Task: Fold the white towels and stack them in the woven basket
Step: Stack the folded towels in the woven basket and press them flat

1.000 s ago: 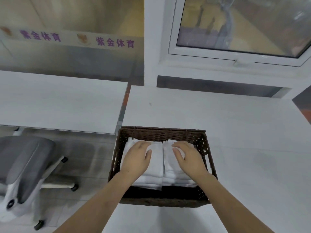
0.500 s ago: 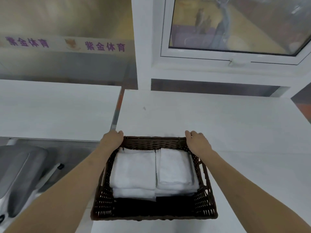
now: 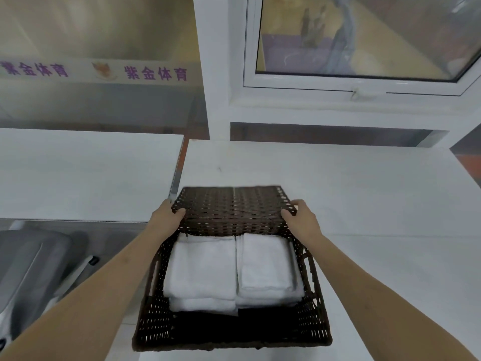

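Both grips close on the basket (image 3: 231,256): left hand (image 3: 166,217) at 10 o'clock, right hand (image 3: 299,220) at 2, tilting its far wall up; folded towels (image 3: 203,269) sit stacked inside, over the worktop (image 3: 364,191) edge, probably for lifting.

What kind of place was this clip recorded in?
Probably an office or reception room at a sports facility: plain white desks, a grey office chair, and a glass partition with a purple-lettered strip reading "sports" in Chinese.
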The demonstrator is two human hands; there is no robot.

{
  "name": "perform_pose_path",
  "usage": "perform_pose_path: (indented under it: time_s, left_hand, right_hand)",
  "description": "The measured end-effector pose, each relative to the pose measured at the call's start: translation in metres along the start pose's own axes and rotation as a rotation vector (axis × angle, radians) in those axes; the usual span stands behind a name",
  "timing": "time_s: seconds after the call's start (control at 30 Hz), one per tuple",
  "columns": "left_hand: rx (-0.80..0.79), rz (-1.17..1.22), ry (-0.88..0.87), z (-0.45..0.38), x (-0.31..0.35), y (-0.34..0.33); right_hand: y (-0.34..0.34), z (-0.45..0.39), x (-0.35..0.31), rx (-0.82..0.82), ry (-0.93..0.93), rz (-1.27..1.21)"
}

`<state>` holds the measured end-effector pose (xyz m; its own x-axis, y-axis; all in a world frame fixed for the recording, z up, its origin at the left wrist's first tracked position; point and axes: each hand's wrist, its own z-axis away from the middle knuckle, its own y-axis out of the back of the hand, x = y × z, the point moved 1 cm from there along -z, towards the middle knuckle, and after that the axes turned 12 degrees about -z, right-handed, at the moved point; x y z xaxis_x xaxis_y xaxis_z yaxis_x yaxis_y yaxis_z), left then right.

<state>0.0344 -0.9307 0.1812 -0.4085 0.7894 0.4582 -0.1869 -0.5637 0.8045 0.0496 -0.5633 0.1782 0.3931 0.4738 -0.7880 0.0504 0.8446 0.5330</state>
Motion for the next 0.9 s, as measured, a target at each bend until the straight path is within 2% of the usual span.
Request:
perform_pose_path:
  time_s: [0.1, 0.3, 0.43, 0.57, 0.73, 0.9]
  left_hand:
    - [0.078, 0.050, -0.034, 0.005, 0.010, 0.010]
    - [0.181, 0.220, -0.089, 0.008, 0.026, 0.035]
    - [0.131, 0.511, -0.073, 0.019, 0.032, 0.052]
    - [0.134, 0.664, -0.121, 0.027, 0.039, 0.078]
    - [0.194, 0.761, -0.217, 0.070, 0.070, 0.112]
    - [0.226, 0.748, -0.272, 0.121, 0.064, 0.121]
  right_hand:
    - [0.004, 0.004, -0.006, 0.042, 0.058, -0.085]
    - [0.012, 0.013, -0.022, 0.074, 0.004, -0.273]
    - [0.025, 0.027, -0.045, 0.075, 0.059, -0.429]
    - [0.043, 0.040, -0.073, 0.042, 0.130, -0.568]
    - [0.065, 0.069, -0.105, 0.021, 0.193, -0.707]
    - [0.076, 0.121, -0.115, 0.021, 0.231, -0.791]
